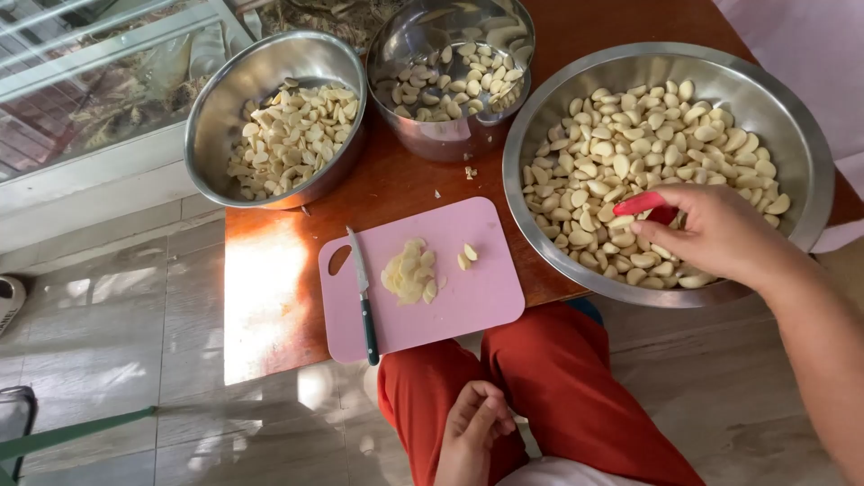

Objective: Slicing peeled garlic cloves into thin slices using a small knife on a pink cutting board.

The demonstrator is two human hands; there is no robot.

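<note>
Hiding red tool [650, 205], right hand [715, 236]

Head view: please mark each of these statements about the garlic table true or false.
1. The knife lies on the pink cutting board. True.
2. The right hand is over the small middle bowl. False: it is over the large bowl of whole cloves, holding something red.
3. The left hand holds the knife. False: it rests on the lap, holding nothing visible.
4. Sliced garlic sits in a pile on the board. True.
5. Three metal bowls hold garlic. True.
</note>
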